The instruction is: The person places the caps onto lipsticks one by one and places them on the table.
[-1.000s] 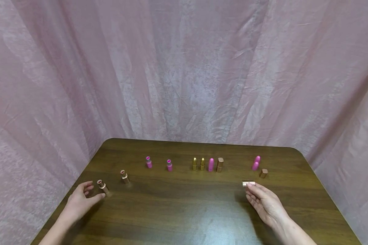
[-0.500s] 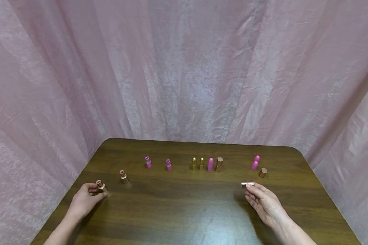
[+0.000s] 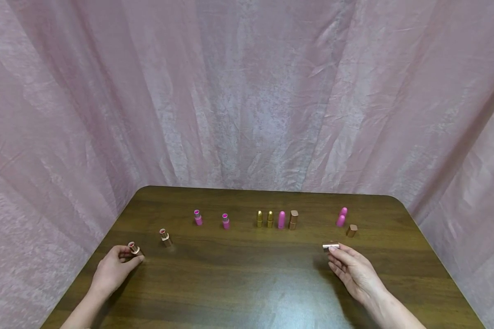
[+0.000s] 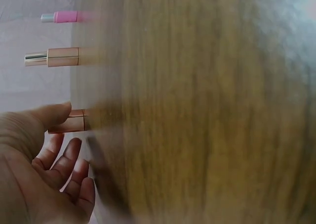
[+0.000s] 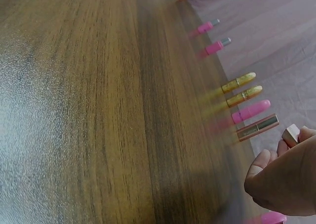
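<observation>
At the table's left side my left hand pinches an uncapped rose-gold lipstick between thumb and fingers. The lipstick stands upright, and the left wrist view shows the thumb across its upper part. Another uncapped rose-gold lipstick stands just beyond it. On the right, my right hand holds a rose-gold lipstick cap sideways above the table, between thumb and fingertips. The right wrist view shows only the end of this cap; the hand hides the rest.
Two uncapped pink lipsticks stand left of centre. Two gold lipsticks, a capped pink one and a capped rose-gold one form a row. Two pink caps and a rose-gold cap stand at right. Behind hangs a pink curtain.
My left hand has moved right, its fingers and thumb closing from a wide spread onto the nearest rose-gold lipstick. The right hand keeps its hold on the cap, almost still.
</observation>
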The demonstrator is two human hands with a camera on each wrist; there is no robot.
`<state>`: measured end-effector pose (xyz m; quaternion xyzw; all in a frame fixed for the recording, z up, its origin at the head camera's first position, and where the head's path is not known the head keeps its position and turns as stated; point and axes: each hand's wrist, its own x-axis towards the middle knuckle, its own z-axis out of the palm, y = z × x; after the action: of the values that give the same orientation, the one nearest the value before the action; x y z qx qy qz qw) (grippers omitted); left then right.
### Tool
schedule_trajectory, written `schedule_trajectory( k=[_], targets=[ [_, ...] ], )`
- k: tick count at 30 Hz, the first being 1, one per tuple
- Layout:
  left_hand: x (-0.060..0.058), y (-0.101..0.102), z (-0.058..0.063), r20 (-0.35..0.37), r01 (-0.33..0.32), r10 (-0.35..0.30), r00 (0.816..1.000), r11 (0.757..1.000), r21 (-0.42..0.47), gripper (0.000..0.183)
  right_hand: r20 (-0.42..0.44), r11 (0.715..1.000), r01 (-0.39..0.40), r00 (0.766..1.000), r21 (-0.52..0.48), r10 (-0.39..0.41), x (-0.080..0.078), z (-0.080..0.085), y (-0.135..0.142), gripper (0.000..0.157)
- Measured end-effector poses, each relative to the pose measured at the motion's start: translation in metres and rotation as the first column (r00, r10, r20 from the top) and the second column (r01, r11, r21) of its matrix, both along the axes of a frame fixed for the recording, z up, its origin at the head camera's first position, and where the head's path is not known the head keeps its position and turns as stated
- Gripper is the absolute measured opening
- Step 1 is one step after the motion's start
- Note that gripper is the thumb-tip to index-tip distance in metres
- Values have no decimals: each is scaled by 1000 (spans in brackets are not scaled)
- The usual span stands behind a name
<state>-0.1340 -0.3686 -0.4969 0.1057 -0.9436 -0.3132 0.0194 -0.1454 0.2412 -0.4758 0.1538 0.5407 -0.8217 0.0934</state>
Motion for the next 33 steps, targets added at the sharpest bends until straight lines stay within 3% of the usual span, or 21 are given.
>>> schedule_trajectory(
  k=[9,16,22,27,33],
  targets=[
    [0,-5,-3,1,-6,6,1000,1000,26,58,3,1000,-5,1000,0,5,0,1,0,13],
    [6,3,12,-47,-6,9,999,998,64,48,5,1000,3,1000,1,-3,1,1,1,14],
    [15,29,35,-138,29,-19,990,997,74,42,-2,1000,5,1000,2,-5,1,2,1,14],
    [17,56,49,-250,68,-58,966,997,29,31,-11,1000,8,1000,6,-8,2,2,0,14],
    [18,86,56,-253,116,-110,961,993,9,27,-10,1000,8,1000,3,-8,3,3,-1,13]
  ],
)
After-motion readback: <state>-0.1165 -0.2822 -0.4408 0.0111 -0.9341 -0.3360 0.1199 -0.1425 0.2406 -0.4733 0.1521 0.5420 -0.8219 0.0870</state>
